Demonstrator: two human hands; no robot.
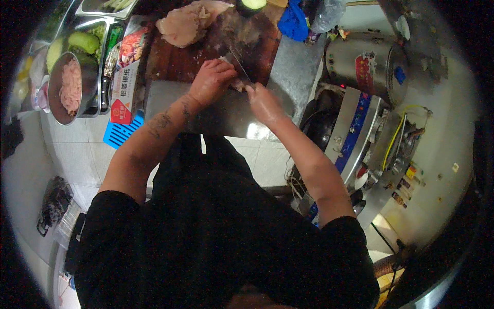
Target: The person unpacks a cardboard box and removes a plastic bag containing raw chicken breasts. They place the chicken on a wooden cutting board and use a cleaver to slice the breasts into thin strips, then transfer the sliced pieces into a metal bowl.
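Note:
My right hand (267, 103) grips a kitchen knife (240, 65), its thin blade pointing away from me across the dark wooden cutting board (171, 63). Just left of the blade, my left hand (213, 79) presses down with bent fingers on a piece of raw meat (238, 84). Most of that piece is hidden under the fingers; a bit of it shows between the two hands. Farther back on the board lies a larger mound of pale raw meat (183, 25), apparently chicken breast. A cut green vegetable (252, 4) sits at the board's far edge.
A metal bowl of raw meat pieces (71, 87) stands left, near a tray of green vegetables (87, 42). A foil-paper box (125, 83) and a black-handled knife (104, 92) lie beside the board. Right are a blue cloth (294, 23), a large steel pot (361, 63) and a stove (347, 127).

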